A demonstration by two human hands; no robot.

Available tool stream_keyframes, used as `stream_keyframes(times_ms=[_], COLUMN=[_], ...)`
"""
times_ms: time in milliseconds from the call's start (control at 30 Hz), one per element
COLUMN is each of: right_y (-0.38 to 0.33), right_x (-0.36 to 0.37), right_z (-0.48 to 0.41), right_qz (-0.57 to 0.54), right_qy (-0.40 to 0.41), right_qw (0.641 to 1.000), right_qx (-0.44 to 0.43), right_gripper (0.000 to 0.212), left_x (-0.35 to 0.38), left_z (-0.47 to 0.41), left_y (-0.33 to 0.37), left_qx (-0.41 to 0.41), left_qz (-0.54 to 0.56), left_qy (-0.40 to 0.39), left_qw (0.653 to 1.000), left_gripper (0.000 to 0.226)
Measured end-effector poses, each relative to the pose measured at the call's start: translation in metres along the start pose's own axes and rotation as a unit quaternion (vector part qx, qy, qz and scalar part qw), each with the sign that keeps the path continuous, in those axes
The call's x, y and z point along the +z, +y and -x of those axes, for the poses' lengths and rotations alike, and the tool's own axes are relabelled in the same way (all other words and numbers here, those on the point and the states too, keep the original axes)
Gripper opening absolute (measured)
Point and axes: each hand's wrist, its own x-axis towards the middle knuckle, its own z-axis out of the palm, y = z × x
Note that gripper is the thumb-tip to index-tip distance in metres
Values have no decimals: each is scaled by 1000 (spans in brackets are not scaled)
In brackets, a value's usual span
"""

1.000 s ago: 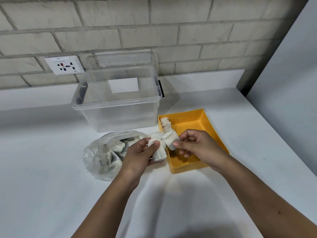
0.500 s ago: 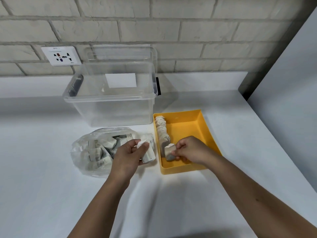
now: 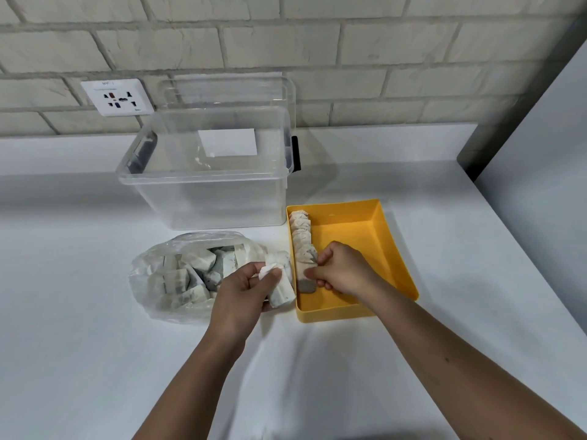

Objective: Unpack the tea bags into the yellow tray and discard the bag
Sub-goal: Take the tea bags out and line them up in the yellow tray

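Head view: yellow rectangular plastic tray (image 3: 392,249) sits on white table (image 3: 95,360), just right of a crumpled clear plastic bag (image 3: 149,281) and near the front right corner of a big clear plastic storage box (image 3: 206,195). A row of white paper tea bags (image 3: 301,230) stands packed along the tray's left wall, running from the far corner toward the near end. The right hand (image 3: 343,271) is inside the tray at the near end of that row, fingers curled, thumb and fingertips pinching the last tea bag (image 3: 305,281), whose grey end points at the near wall. The left hand (image 3: 244,293) is just outside the tray's left wall, between bag and tray, fingers wrapped round a small bunch of tea bags (image 3: 281,292), thumb pressing a white paper tab on top. The clear plastic bag lies mouth toward the tray, many tea bags heaped inside. The storage box has a white label on its far wall; a clear lid (image 3: 228,90) leans behind it on the grey brick wall (image 3: 413,42). White wall socket (image 3: 117,97) up left of the box.
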Motion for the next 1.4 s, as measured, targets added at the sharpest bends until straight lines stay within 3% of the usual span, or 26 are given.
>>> stream_keyframes(times_ms=[133,333,467,600,700,833,900,1033,1133,1267,1400], right_y=[0,-4,-5,-25,-32,-32,-32,-24,-11,-2,-2], right_x=[-6,-6,-14,-22,-24,-29,-31,-46,-53,-34,-15], right_z=[-3,-6,7,38,46,50,51,45,42,34,18], right_qz=[-18,-35,-43,-189,-119,-175,-162,-132,-60,-18,19], right_qy=[21,17,93,-9,13,-19,-17,45,-11,-84,-18], right_qw=[999,999,993,973,979,976,978,983,994,996,998], right_qx=[20,-15,-65,-135,-167,-131,-127,-122,-89,-38,-49], right_gripper=[26,24,32,17,15,21,12,6,12,15,13], left_x=[2,1,-1,1,4,4,3,-5,-15,-14,-8], left_z=[-2,-3,-1,1,2,3,3,0,-5,-6,-6], left_y=[1,6,11,15,20,22,24,30,32,30,26], left_qx=[0,5,15,28,37,46,49,69,79,79,94], left_qz=[0,-9,-5,-10,-19,-30,-46,-44,-49,-49,-84], left_qy=[14,0,-18,-54,-83,-100,-102,-42,-9,-21,-31], left_qw=[1000,1000,1000,998,996,993,993,996,996,995,992], left_gripper=[8,16,14,14,15,15,15,12,10,16,15])
